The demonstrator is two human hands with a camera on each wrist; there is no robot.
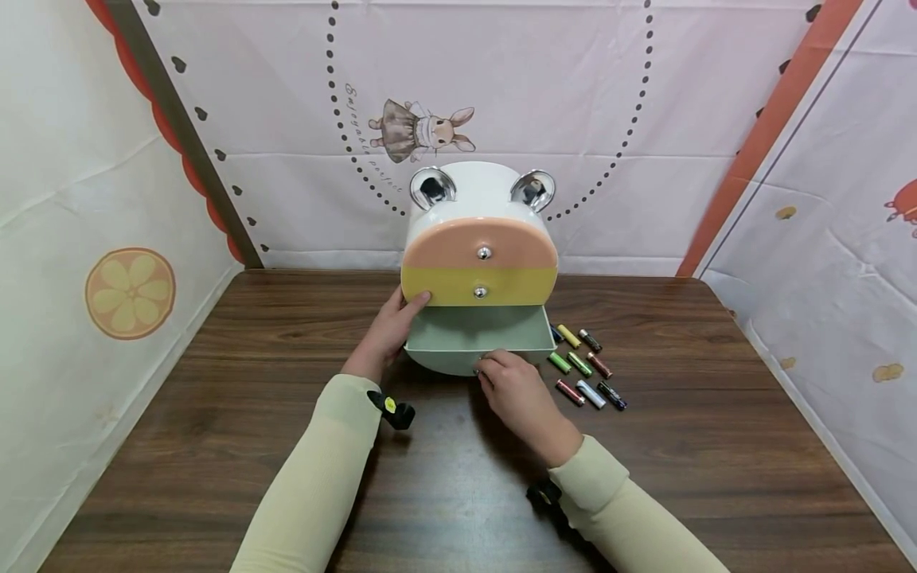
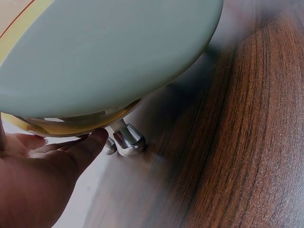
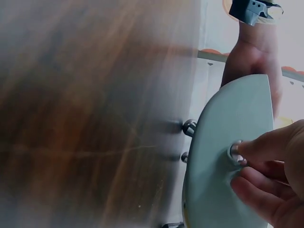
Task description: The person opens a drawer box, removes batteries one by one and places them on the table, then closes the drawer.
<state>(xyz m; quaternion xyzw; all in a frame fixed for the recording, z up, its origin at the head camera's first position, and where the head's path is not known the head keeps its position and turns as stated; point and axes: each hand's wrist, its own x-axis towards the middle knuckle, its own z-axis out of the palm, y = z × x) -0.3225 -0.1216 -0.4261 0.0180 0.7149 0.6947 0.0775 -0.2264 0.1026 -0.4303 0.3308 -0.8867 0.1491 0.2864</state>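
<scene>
A small rounded drawer cabinet [image 1: 481, 179] with orange and yellow fronts stands on the table, its green bottom drawer [image 1: 437, 360] pulled out. No contents show in the visible part of that drawer. My right hand [image 1: 521, 394] pinches the drawer's silver knob [image 3: 234, 153] between thumb and fingers, plainly seen in the right wrist view. Against the cabinet's lower left side rests my left hand [image 1: 387, 330], its thumb along the yellow front [image 1: 444, 286]. In the left wrist view, its fingers [image 2: 90, 145] lie under the cabinet's edge beside silver feet [image 2: 129, 140], without curling round anything visible.
Several loose batteries [image 1: 579, 364] in different colours lie on the wooden table [image 1: 272, 446] right of the drawer. One is partly hidden by it. Printed cloth [image 1: 573, 79] hangs behind the table and along both sides. Two silver ear-like discs [image 1: 433, 189] top the cabinet.
</scene>
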